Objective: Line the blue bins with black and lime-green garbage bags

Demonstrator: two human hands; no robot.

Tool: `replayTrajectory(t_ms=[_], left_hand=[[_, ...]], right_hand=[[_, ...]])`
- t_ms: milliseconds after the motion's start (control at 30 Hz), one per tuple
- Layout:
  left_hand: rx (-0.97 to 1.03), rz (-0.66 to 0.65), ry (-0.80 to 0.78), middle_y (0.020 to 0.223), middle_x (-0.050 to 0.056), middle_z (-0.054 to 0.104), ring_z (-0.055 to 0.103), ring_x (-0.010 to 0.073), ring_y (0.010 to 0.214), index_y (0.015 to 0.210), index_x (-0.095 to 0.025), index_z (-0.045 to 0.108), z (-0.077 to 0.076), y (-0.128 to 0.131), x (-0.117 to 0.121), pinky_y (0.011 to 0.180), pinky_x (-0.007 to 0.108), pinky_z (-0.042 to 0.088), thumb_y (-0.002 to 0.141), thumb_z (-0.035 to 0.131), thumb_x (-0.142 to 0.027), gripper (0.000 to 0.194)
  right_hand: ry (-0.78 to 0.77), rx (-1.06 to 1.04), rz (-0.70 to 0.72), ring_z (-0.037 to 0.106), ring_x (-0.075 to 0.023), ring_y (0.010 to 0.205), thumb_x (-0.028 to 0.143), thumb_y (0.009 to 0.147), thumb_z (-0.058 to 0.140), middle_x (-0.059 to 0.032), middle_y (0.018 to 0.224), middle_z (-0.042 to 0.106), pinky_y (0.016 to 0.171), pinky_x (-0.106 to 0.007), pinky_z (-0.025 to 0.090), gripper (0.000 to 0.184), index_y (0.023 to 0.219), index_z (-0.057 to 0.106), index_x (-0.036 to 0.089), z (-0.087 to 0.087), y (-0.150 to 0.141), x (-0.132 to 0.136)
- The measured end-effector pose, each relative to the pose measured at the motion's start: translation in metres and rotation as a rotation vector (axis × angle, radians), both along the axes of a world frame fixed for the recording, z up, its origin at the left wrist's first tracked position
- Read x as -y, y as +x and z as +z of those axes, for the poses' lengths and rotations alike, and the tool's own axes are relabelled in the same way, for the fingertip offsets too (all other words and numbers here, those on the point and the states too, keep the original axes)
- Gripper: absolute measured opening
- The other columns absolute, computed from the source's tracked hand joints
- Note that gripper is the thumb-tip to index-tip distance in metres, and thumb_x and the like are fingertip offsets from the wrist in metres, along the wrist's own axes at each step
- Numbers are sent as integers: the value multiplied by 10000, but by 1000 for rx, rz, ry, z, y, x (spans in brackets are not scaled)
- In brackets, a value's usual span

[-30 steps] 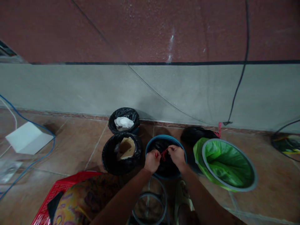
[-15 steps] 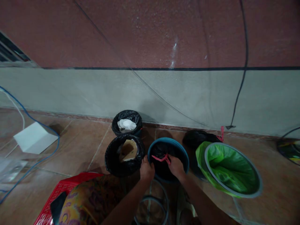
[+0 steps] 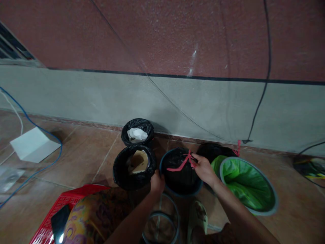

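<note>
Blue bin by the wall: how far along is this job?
Done: the rear black bag shows a pink tie. In hand: the right hand holds a red tie on the black bag in the blue bin; the left hand is at the bin's rim. Left: the green bag stands open.

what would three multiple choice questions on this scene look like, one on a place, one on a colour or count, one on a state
1. Where is the white crumpled paper?
A. in the green-lined bin
B. in the black-bagged bin by the wall
C. on the red crate

2. What colour is the cord in the right hand?
A. pinkish red
B. blue
C. white

3. How is the left hand placed?
A. resting on the green-lined bin
B. holding the cord
C. down at the rim of the blue bin

1: B, the paper sits inside that bag's mouth.
2: A, the cord shows pinkish red against the black bag.
3: C, the hand is at the bin's near edge, away from the cord.
</note>
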State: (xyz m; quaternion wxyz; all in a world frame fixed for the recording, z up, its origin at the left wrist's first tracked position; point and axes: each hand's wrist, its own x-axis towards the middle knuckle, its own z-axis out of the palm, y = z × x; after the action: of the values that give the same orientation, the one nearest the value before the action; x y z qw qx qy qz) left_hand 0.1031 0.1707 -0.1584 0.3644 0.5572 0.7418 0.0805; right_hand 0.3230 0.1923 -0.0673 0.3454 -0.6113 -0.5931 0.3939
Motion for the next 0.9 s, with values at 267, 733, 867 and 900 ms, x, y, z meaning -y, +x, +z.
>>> replayTrajectory(t_ms=[267,733,867,900], left_hand=[[-40,-5,-67,1048,125,684,644,190,985,1092,-117,555,-6,-10,5,770,237,418,899,442,-196,237],[-109,-24,-72,988,147,696,661,221,938,1066,-104,560,0,-18,3,727,257,421,907,414,-218,244],[-157,-53,-55,985,147,698,662,223,945,1076,-107,564,4,-30,-1,755,260,429,907,408,-211,253],[-171,-55,-56,985,148,698,663,224,944,1078,-107,567,5,-33,-2,758,261,431,906,409,-210,255]], right_hand=[[223,-271,-489,559,-118,635,457,646,731,-36,843,672,459,-213,506,417,919,693,144,101,43,-24],[207,-399,-1030,514,-60,590,73,725,603,58,632,517,613,-259,583,56,754,568,106,36,142,-90],[223,-450,-1092,534,-63,631,41,726,587,50,680,518,749,-365,570,123,689,510,129,14,165,-103],[242,-453,-1098,544,-65,647,37,731,581,38,712,532,762,-376,563,124,698,506,131,14,170,-106]])
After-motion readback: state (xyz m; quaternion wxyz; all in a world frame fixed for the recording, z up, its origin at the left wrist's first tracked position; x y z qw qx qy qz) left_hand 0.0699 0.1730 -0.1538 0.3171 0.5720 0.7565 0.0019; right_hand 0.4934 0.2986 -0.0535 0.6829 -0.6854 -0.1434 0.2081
